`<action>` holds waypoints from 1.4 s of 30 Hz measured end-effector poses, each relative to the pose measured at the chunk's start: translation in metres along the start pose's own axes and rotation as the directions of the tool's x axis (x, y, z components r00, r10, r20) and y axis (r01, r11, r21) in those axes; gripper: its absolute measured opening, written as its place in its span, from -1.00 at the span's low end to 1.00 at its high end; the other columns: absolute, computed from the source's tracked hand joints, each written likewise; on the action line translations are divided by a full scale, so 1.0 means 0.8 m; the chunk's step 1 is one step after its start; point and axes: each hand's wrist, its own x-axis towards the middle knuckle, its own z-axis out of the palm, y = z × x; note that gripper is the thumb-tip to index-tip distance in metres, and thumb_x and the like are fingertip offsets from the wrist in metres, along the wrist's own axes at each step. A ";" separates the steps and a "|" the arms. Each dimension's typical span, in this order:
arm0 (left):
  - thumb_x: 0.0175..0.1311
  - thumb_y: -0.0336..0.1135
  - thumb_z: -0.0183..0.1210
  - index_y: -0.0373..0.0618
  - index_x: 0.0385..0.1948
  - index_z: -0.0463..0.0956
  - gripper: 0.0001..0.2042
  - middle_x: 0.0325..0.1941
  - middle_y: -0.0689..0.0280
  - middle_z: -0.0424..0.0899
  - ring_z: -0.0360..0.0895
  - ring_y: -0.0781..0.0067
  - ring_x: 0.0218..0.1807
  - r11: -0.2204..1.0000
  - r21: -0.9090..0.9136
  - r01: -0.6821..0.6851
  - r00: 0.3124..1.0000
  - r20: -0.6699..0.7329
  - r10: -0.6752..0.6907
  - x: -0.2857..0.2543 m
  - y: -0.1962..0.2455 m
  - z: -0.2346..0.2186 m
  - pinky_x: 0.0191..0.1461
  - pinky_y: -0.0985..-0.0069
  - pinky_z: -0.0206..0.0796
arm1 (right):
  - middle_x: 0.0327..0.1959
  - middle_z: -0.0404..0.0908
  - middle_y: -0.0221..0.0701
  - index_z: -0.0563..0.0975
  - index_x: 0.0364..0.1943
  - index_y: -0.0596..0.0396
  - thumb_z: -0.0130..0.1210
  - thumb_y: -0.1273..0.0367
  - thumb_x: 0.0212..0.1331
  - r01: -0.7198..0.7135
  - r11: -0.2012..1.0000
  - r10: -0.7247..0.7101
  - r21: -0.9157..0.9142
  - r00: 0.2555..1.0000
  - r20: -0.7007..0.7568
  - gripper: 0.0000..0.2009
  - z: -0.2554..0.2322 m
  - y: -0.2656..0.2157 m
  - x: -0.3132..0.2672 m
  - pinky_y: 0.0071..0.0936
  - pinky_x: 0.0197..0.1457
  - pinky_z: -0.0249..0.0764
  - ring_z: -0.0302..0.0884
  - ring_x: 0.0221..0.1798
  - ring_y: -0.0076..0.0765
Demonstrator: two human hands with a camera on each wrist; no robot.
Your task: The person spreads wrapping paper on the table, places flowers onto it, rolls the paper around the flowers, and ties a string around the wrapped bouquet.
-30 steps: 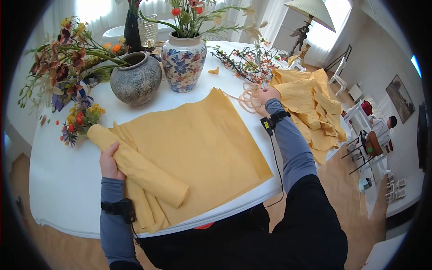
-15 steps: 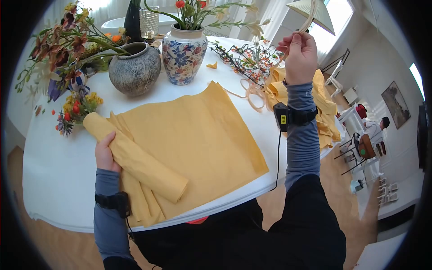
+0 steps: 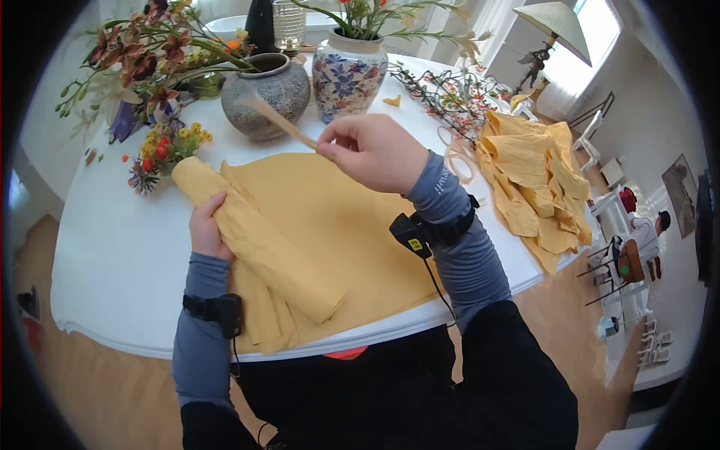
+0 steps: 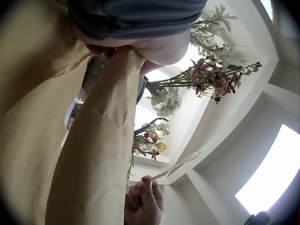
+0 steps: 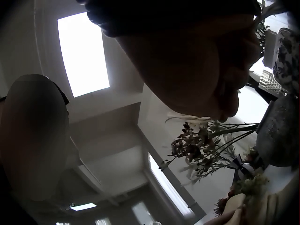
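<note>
My left hand (image 3: pixel 210 229) grips a rolled length of yellow wrapping paper (image 3: pixel 262 247) near its upper end, thumb on top. In the left wrist view the roll (image 4: pixel 93 145) runs down away from that hand. Under it, the flat yellow sheet (image 3: pixel 360 240) covers the near part of the table. Above this sheet my right hand (image 3: pixel 379 154) pinches the end of a thin beige ribbon (image 3: pixel 289 126) between thumb and fingers. The ribbon's far part is blurred as it points toward the grey pot. In the left wrist view the right hand (image 4: pixel 144 201) shows beyond the roll.
A grey pot (image 3: pixel 262 101) and a floral vase (image 3: pixel 347 79) stand behind the sheet. Loose flowers (image 3: pixel 161 150) lie left. More beige ribbon (image 3: pixel 457 161) lies in loops beside crumpled yellow paper (image 3: pixel 525 172) at the right. Berry branches (image 3: pixel 457 101) spread at the back.
My right hand took up the ribbon at the right, rose high with it, then swung left and down over the sheet. The left hand keeps its grip on the roll.
</note>
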 end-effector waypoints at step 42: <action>0.26 -0.28 0.26 -0.35 0.07 0.49 -0.59 -0.04 0.10 0.72 0.70 0.26 -0.07 0.148 0.988 -0.042 0.935 -0.013 0.353 -0.009 0.008 0.000 0.07 0.39 0.50 | -0.52 0.52 -0.52 0.62 -0.07 0.09 0.22 0.26 0.25 -0.118 0.990 0.080 0.077 0.922 0.378 -0.74 0.070 0.033 0.048 -0.56 -0.36 0.39 0.43 -0.46 -0.61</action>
